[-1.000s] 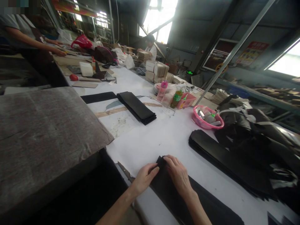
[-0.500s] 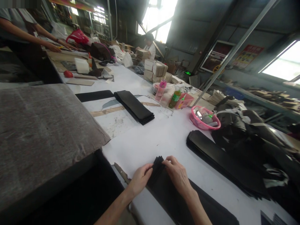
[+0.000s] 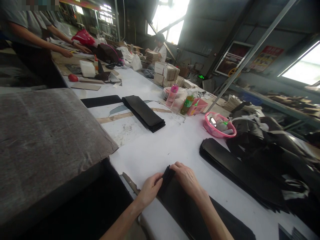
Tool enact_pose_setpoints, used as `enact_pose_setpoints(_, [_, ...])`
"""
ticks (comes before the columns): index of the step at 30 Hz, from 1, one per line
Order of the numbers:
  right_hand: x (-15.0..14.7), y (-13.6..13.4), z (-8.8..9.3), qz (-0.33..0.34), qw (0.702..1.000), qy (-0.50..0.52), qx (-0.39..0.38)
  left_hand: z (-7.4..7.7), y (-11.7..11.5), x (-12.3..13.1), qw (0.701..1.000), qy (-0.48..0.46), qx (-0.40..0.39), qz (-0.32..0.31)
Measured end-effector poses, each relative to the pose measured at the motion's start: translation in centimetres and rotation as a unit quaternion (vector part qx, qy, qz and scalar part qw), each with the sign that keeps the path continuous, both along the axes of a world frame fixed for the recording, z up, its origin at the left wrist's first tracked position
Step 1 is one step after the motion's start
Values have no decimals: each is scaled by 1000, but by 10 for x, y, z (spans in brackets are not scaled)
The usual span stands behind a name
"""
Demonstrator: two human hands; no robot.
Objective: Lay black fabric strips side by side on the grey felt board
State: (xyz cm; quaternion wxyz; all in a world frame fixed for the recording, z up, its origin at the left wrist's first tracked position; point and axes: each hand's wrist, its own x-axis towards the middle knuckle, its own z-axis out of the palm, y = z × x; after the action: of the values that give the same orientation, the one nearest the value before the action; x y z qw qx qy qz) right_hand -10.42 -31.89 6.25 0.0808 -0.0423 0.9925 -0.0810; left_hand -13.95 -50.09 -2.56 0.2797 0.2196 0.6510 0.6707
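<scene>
Black strip stack (image 3: 181, 208) lies near us on the white table covering (image 3: 150, 150), made of thin, flat, long layers with a smooth, dull upper face; we cannot tell whether they are leather or cloth. At its far end the layer edges show as fine, close ridges.

That far end sits between our two hands. Our left hand (image 3: 150, 190) pinches its left edge between thumb and bent fingers, the gap narrow and filled by the layers. Our right hand (image 3: 186, 178) arches over the other side, fingertips curled onto the end; its thumb is hidden, so we cannot tell whether it grips or only presses.

The long axis runs diagonally: the far end points away from us and a little left, while the body passes under our right forearm toward the lower right.

To the right, we see a second black stack (image 3: 237, 166) lying roughly parallel, with a round-ended far tip. Beyond it stands a pink plastic basket (image 3: 212, 130). Farther forward rests a third black stack (image 3: 143, 113), rectangular and glossier. At our left is a worn, grey-brown slab (image 3: 50, 133).
</scene>
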Motion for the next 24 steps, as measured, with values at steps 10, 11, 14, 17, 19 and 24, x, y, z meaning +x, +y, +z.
enact_pose_setpoints(10, [2,7,18,36,999,-15,11,3,1,0,999,-32,8,6])
enact_pose_setpoints(11, [3,7,20,38,999,-26,7,4,2,-1,999,-37,5,2])
enact_pose_setpoints(14, [3,5,24,40,998,-40,-6,5,2,-1,997,-72,1,-12])
enact_pose_setpoints(17, [1,0,21,33,998,-46,-5,5,2,-1,995,-98,5,-15])
enact_pose_setpoints(19, [-2,-3,17,31,998,-46,1,3,1,0,995,-96,1,-13])
enact_pose_setpoints(24, [-8,-4,12,52,997,-45,19,0,2,0,996,-88,-8,-4])
